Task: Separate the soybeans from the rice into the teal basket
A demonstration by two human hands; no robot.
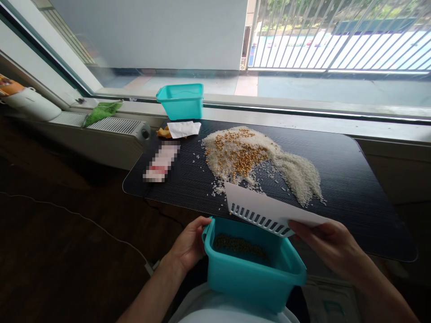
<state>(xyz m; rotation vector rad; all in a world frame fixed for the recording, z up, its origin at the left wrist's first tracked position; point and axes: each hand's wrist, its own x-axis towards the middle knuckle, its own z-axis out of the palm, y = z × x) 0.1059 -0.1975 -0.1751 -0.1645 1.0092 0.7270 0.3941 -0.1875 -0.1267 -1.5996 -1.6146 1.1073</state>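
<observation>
My left hand (191, 242) grips the left rim of a teal plastic bin (249, 278), which is held at the table's front edge. Small dark grains (239, 246) lie on the bin's bottom. In my right hand (326, 242) is a white slotted plastic scoop (266, 206), its row of slots above the bin's far rim. Beyond the scoop, a heap of white rice (262, 139) spreads over the dark table, with yellow soybeans (247, 159) scattered on top. Some rice grains lie loose near the scoop's left end.
The dark tabletop (350, 193) stands against the window sill. A second teal bin (182, 103) is at its back left, by white paper (183, 129) and a blurred-out pinkish item (162, 162). A radiator (114, 128) with a green cloth (103, 111) is to the left.
</observation>
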